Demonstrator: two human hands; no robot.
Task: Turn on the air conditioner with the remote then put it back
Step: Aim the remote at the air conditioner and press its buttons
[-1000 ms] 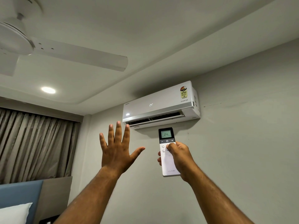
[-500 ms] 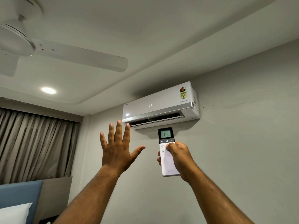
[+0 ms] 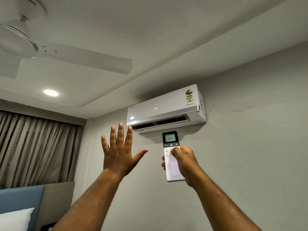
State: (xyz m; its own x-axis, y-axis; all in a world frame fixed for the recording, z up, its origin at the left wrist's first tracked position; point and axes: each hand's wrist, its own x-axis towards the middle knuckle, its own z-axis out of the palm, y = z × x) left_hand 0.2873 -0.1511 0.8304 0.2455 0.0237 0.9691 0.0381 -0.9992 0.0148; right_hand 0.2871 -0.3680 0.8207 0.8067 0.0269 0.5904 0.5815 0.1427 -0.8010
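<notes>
While right hand [image 3: 185, 165] grips remote [image 3: 173, 170], left hand [image 3: 120, 152] fingers splayed, empty, AC [image 3: 165, 107] on grey wall [image 3: 250, 147].

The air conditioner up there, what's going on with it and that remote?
A person is pointing a white remote up at the wall-mounted air conditioner. The right hand grips the remote, with the thumb resting on its buttons just under the power key. The left hand is raised, open and empty, fingers spread toward the vent. The unit looks switched on: its front panel reads 24, its flap is open, and the remote's screen shows 24 too. The remote has not been put back yet.
</notes>
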